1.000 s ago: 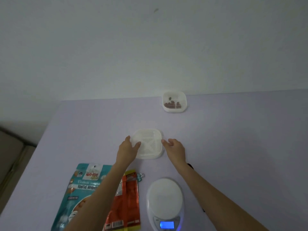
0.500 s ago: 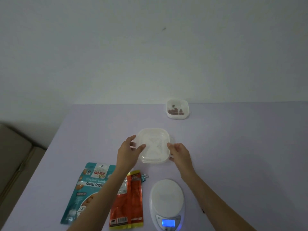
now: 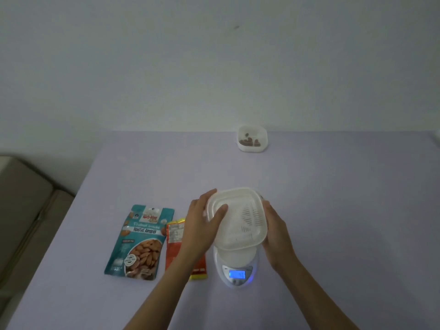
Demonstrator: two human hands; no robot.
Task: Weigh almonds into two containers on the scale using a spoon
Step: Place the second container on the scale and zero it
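Lilac table [image 3: 333,210], pale wall [image 3: 214,67]; white container [image 3: 238,222] clasped between left grip [image 3: 202,225] and right grip [image 3: 276,233], seemingly above scale [image 3: 237,270].

Plain pale wall [image 3: 214,67] far, small dark mark [image 3: 235,27] high up. Lavender table [image 3: 345,210] near. Beige cushioned seat [image 3: 23,210] far left. Dim, even light.

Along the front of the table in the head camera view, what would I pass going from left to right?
Teal almond bag, orange packet, left hand, white container, right hand.
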